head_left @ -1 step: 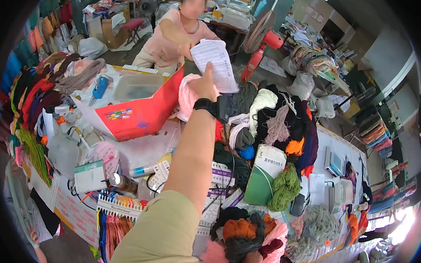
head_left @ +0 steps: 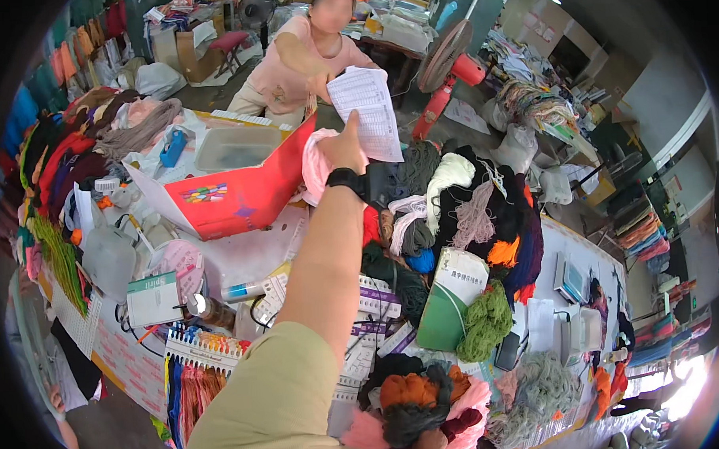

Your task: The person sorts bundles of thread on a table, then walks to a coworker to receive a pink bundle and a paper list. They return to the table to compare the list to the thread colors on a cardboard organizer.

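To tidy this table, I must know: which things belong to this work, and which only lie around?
In use:
pink yarn in the left hand
printed sheets behind that hand
orange yarn at the right hand

Lying around:
green booklet
plastic box
green yarn

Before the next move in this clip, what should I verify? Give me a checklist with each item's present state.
1. Left hand on the papers: ok, the thumb lies over them.
2. Pink yarn with the left hand: ok, bunched against it.
3. Co-worker's hand at the papers: ok, at their upper left corner; firmness cannot tell.
4. Right hand's grip: cannot tell, mostly hidden below the dark grey yarn.
5. Free table space below the left hand: not ok, the red folder and yarn crowd it.
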`<state>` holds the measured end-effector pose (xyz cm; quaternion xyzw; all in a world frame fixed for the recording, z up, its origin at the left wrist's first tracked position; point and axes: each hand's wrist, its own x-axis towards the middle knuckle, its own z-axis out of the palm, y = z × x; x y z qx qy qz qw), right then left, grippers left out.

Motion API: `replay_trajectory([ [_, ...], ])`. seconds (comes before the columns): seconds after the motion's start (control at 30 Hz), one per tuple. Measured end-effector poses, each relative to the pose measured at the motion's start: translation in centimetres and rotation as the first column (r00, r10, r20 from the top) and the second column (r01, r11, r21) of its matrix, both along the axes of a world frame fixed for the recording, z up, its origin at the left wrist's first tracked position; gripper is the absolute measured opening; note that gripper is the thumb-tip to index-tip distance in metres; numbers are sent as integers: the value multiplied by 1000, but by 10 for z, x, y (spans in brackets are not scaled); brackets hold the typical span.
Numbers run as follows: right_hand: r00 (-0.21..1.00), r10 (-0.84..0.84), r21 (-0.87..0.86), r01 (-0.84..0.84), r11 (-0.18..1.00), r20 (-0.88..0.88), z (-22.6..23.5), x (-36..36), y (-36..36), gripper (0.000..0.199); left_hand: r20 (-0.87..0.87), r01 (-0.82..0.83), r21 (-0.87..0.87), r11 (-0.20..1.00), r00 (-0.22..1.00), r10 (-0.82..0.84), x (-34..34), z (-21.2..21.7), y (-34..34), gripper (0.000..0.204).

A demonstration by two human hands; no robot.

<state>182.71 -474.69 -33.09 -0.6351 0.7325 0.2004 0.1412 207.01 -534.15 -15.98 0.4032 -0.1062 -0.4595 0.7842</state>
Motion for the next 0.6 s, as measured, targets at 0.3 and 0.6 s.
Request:
replay_trajectory([
  [0.3,996,56,166,-44,985,-68,-8,-27,13,22,89,269,-29,963,960,-265,34,3,-41,33],
  [0.6,997,-2,157,15,988,-83,-11,-31,4,22,-173,325,-36,945,929,-326,43,20,-40,43],
])
